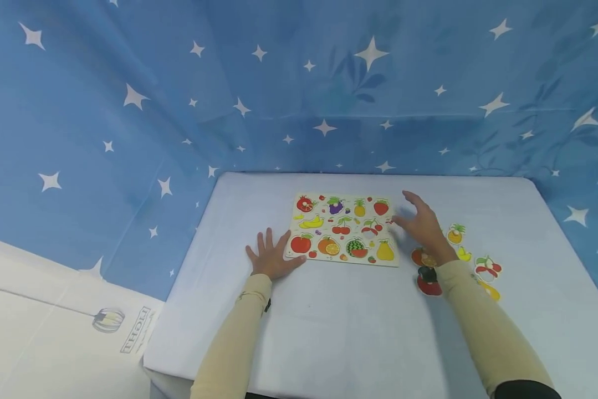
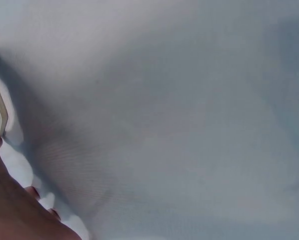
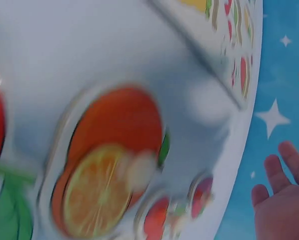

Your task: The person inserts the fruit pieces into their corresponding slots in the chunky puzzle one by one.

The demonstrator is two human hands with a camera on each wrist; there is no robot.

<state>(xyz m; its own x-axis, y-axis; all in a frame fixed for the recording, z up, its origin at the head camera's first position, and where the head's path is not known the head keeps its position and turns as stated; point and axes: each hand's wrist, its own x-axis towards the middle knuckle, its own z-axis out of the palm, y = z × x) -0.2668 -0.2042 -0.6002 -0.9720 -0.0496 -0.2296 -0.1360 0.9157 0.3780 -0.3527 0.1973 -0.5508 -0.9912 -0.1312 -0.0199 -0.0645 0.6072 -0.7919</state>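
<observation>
A fruit puzzle board (image 1: 323, 208) lies on the white table, with fruit pictures in rows. My left hand (image 1: 271, 260) rests beside its lower left corner, fingers spread and straight, thumb at the board's edge. In the left wrist view, part of that hand (image 2: 19, 210) shows beside the board's corner (image 2: 3, 112). My right hand (image 1: 423, 230) is just off the board's right edge, thumb and fingers spread apart, holding nothing. The right wrist view shows its spread fingers (image 3: 284, 200) and an orange piece (image 3: 109, 125) close to the camera.
Loose fruit pieces lie on the right of the table: a pineapple (image 1: 455, 235), a banana (image 1: 463, 254), cherries (image 1: 488, 268), a pear (image 1: 490, 290) and a red piece (image 1: 429, 287). My right forearm (image 1: 488, 327) partly covers them. A blue starry curtain (image 1: 279, 100) hangs behind the table (image 1: 348, 327).
</observation>
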